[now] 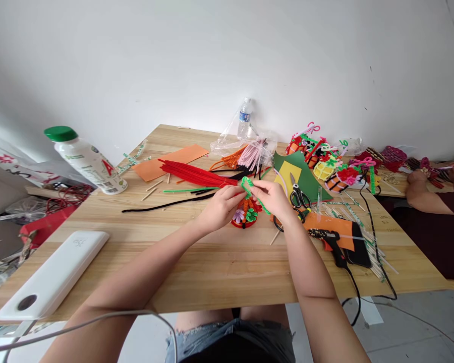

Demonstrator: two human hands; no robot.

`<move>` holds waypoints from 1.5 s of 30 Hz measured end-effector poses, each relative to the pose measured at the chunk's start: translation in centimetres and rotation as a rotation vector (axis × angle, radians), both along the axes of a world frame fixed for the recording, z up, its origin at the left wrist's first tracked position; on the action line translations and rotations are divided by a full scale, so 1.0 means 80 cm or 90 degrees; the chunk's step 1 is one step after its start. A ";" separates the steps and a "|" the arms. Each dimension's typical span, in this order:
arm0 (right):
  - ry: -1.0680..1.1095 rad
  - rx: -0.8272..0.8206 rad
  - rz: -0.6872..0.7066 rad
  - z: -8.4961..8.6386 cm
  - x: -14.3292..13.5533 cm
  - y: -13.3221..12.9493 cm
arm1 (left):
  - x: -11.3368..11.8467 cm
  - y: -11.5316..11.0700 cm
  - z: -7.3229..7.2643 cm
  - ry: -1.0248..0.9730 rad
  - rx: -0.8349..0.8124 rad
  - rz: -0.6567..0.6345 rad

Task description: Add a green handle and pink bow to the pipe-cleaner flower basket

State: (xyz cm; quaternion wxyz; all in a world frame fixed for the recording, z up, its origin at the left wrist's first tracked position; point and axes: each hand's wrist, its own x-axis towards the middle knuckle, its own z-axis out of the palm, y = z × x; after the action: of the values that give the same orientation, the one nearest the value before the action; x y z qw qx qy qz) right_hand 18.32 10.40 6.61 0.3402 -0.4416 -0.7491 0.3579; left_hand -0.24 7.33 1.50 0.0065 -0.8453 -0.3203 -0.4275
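Note:
A green pipe cleaner (246, 182), bent into a curl at its top, is pinched between my two hands above the middle of the table. My left hand (223, 205) grips it from the left, fingers closed. From the other side my right hand (272, 197) has its fingers closed on it too, and a tail of it hangs below. Just under the hands sits a small pipe-cleaner flower piece (242, 218) with purple, green, orange and red parts; the hands partly hide it. A bundle of red pipe cleaners (192, 174) lies beyond my left hand.
Right of my hands lie scissors (299, 195), a black glue gun (333, 244) with its cord, and green card (306, 171). Finished colourful pieces (336, 171) stand farther right, near a co-worker's hand (418, 177). On the left are a white bottle (87, 160) and a power bank (55, 275).

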 end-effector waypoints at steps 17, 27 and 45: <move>-0.008 -0.097 -0.028 0.003 0.003 0.007 | -0.001 -0.001 -0.001 0.000 0.020 0.048; -0.030 -0.068 -0.047 0.001 0.015 0.016 | -0.002 -0.003 0.002 0.004 -0.015 0.044; 0.135 -0.186 -0.135 -0.010 0.050 0.047 | -0.002 -0.006 0.009 0.018 -0.017 0.036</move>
State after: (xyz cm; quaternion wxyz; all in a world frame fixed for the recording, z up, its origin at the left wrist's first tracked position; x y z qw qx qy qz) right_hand 22.32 14.13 5.82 0.3853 -0.5225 -0.5988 0.4691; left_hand -0.43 6.82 2.21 0.0116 -0.8417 -0.3500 -0.4109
